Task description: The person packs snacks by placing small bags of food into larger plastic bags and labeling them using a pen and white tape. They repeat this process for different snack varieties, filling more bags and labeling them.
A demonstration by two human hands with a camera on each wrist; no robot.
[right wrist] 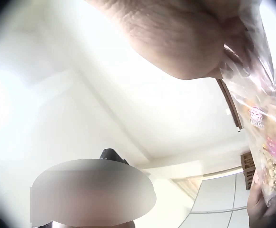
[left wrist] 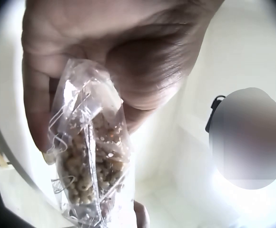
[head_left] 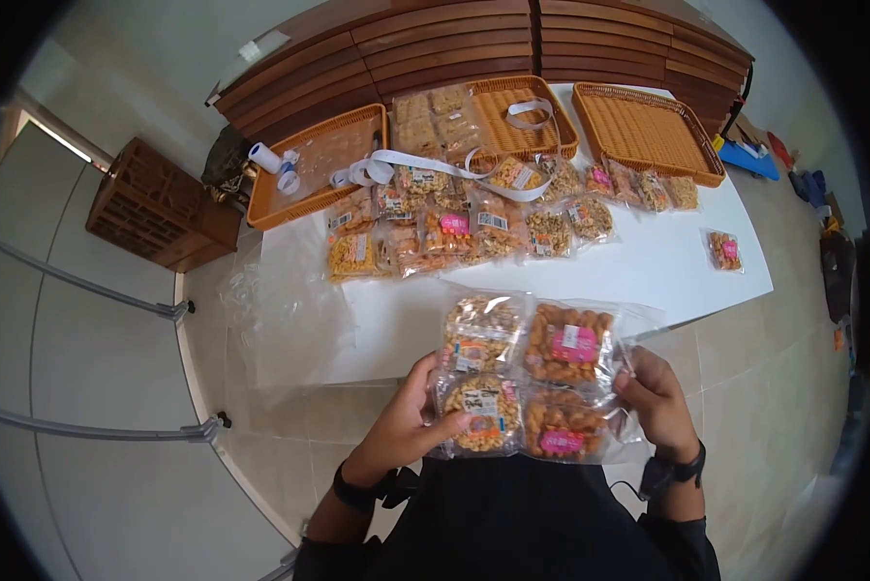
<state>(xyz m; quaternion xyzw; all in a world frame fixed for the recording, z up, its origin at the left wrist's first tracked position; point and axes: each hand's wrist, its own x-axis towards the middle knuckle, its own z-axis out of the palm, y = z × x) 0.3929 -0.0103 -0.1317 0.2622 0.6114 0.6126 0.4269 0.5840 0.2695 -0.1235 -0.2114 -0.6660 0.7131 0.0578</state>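
Note:
In front of the body, both hands hold a large clear plastic bag (head_left: pixel 640 315) with several nut snack packs inside. Its left side shows two round pale nut cakes (head_left: pixel 480 416); on the right are two packs of brown nuts (head_left: pixel 570 344) with pink labels. My left hand (head_left: pixel 417 418) grips the left edge, thumb over the lower cake's label. At the opposite edge, my right hand (head_left: pixel 659 399) pinches the plastic between thumb and fingers. The left wrist view shows the bag's end (left wrist: pixel 90 156) in the palm; the right wrist view shows crinkled plastic (right wrist: pixel 264 107) below the fingers.
Beyond the bag, a white table (head_left: pixel 648 266) bears many snack packs (head_left: pixel 454 228) and a white label strip (head_left: pixel 435 167). Wicker trays (head_left: pixel 648 131) line its far side. Clear plastic bags (head_left: pixel 290 320) hang over the left edge; one small pack (head_left: pixel 723 251) lies far right.

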